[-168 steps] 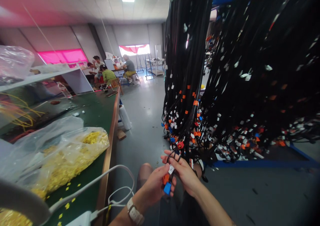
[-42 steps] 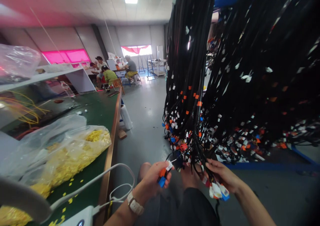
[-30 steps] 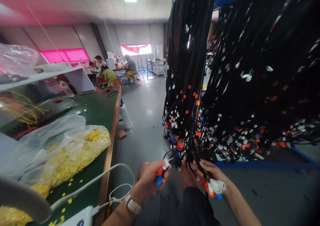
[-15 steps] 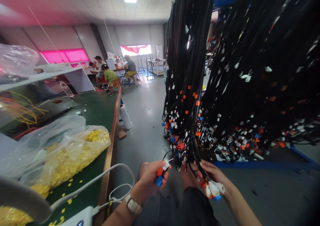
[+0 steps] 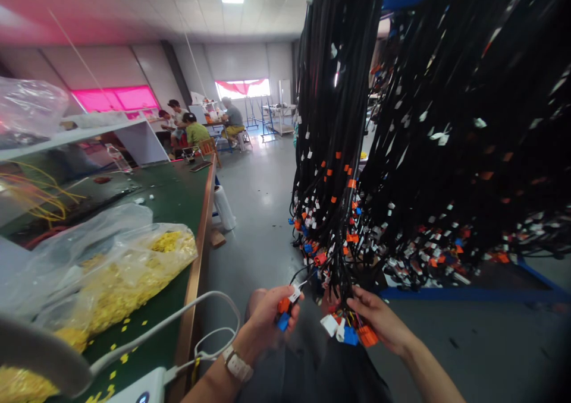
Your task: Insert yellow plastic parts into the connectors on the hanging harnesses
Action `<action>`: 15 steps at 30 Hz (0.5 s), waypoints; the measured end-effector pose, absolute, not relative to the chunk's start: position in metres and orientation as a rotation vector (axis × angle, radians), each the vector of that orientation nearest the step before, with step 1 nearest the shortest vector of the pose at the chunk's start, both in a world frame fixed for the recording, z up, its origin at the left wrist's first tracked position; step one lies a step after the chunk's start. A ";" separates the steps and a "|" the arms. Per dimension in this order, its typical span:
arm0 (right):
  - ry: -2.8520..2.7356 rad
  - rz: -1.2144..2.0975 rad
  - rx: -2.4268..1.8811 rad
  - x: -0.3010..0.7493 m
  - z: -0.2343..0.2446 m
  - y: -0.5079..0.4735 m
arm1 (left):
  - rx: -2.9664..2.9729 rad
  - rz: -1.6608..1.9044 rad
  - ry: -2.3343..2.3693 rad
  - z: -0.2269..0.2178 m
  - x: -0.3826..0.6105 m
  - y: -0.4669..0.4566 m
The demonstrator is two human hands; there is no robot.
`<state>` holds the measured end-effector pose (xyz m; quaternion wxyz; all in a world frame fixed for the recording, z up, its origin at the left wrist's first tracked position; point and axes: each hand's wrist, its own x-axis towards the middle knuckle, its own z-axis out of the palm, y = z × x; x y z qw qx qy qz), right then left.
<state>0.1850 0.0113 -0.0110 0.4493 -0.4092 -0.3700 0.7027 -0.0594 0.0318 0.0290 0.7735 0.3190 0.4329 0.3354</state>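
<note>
My left hand [image 5: 265,318], with a pale watch [image 5: 238,365] at the wrist, is closed around a wire harness end. An orange connector and a blue connector [image 5: 283,321] stick out of its fingers, beside a white tag [image 5: 294,293]. Level with it on the right, my right hand [image 5: 382,318] pinches several black harness wires just above their ends. Below those fingers hang white connectors [image 5: 329,324], a blue connector [image 5: 350,336] and an orange connector [image 5: 369,335]. Above both hands hangs a thick bundle of black harnesses [image 5: 332,94] with orange tape marks.
More black harnesses [image 5: 464,123] hang at right over a blue-edged tray [image 5: 468,294]. At left, a green-topped bench [image 5: 165,299] bears plastic bags of yellow pieces [image 5: 129,287], a white power bank [image 5: 141,389] and a white cable [image 5: 196,302]. Several people [image 5: 196,132] sit in the background.
My right hand has shifted slightly, and the connectors under it have swung left and turned, now showing blue and orange ones plainly. My left hand has barely moved.
</note>
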 end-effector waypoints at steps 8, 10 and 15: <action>-1.232 1.423 -1.160 0.183 -0.005 0.013 | 0.676 0.716 0.963 0.028 -0.059 0.032; -1.268 1.336 -1.218 0.183 -0.005 0.014 | 0.681 0.720 0.964 0.026 -0.059 0.032; -1.275 1.186 -1.312 0.183 -0.001 0.012 | 0.717 0.713 0.974 0.025 -0.059 0.033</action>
